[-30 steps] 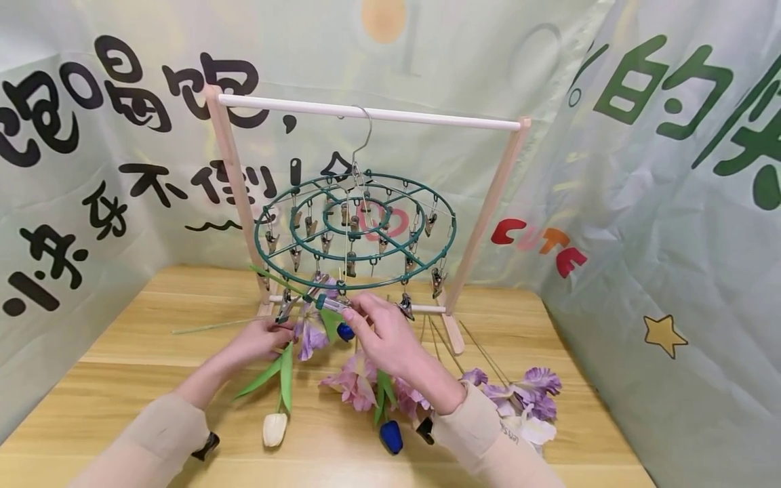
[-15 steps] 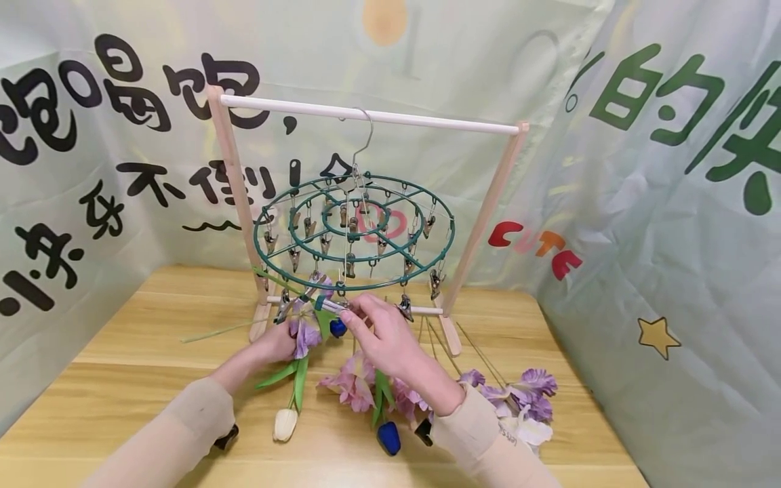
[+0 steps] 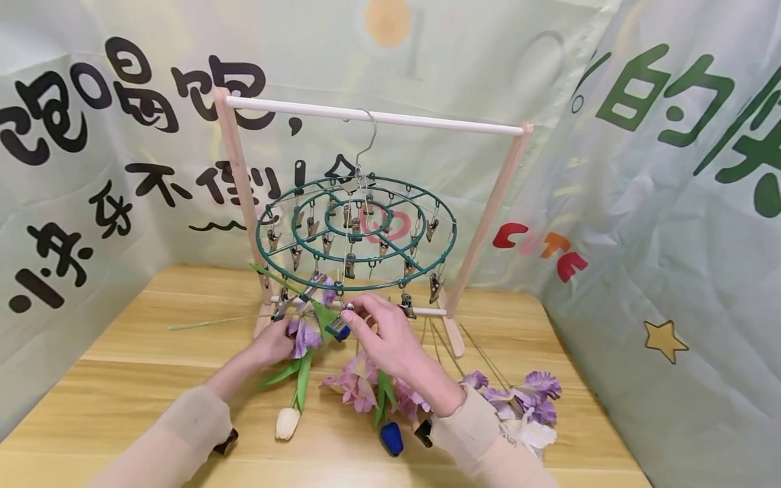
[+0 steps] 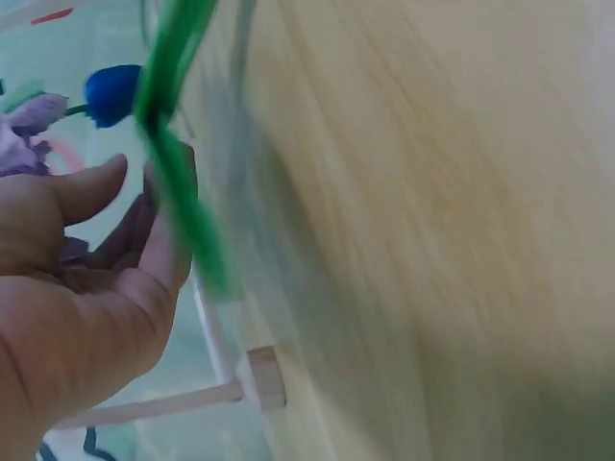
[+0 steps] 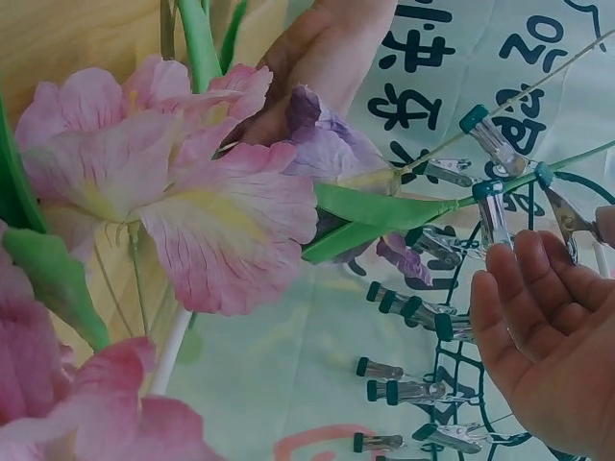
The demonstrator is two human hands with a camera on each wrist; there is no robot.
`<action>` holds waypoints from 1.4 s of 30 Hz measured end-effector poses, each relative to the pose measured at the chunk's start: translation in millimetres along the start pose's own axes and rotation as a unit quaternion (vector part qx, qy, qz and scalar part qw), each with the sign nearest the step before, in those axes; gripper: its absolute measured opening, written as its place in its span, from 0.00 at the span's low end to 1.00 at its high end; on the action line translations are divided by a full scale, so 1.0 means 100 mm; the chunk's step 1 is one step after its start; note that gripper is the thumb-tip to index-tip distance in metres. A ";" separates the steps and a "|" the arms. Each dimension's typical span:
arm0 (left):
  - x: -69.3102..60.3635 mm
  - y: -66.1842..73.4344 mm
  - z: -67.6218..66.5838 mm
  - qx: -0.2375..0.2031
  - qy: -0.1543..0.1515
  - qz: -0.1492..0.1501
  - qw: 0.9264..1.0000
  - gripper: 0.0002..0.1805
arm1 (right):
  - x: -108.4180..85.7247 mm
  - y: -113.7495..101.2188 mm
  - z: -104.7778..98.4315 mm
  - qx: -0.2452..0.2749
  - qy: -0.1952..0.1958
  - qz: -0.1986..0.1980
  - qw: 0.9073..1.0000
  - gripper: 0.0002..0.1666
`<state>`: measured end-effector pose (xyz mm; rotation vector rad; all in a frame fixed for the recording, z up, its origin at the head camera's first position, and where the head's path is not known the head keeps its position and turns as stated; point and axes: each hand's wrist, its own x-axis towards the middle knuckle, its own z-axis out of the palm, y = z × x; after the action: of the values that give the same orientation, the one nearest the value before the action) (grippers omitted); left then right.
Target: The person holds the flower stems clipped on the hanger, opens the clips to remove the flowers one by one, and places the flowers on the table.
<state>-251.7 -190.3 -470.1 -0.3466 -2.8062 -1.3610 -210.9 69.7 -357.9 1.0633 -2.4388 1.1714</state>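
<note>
In the head view my right hand pinches a metal clip hanging at the front of a green round drying hanger. Beside it, a blue tulip hangs with its stem slanting up left; whether the pinched clip grips that stem I cannot tell. My left hand is behind a purple iris hung at the front left. Its thumb and fingers are apart in the left wrist view, and blurred green leaves cross its fingertips. A white tulip points downward below; its upper stem is hidden.
A wooden frame with a white rod carries the hanger. Several spare clips dangle from it. On the table are pink flowers, another blue tulip and purple irises. Printed cloth stands behind.
My left hand has moved right, behind the purple iris, and the white tulip has shifted right as well. The clip in my right hand has tilted from nearly level to pointing down.
</note>
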 end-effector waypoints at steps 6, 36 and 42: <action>-0.16 0.03 -0.15 -0.018 0.037 -0.010 0.999 0.10 | 0.01 0.02 0.02 0.020 0.011 -0.004 1.000 0.16; -1.21 0.79 -0.11 -0.143 0.281 0.151 0.937 0.15 | -0.02 0.06 0.14 0.101 0.072 0.017 0.992 0.15; -1.21 0.94 0.01 -0.114 0.289 0.246 0.918 0.25 | -0.01 0.06 0.16 0.104 0.074 0.002 0.992 0.14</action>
<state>-114.4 -157.1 -409.2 -0.5075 -1.9245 -1.3738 -213.0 60.6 -372.8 0.9866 -2.2440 1.4772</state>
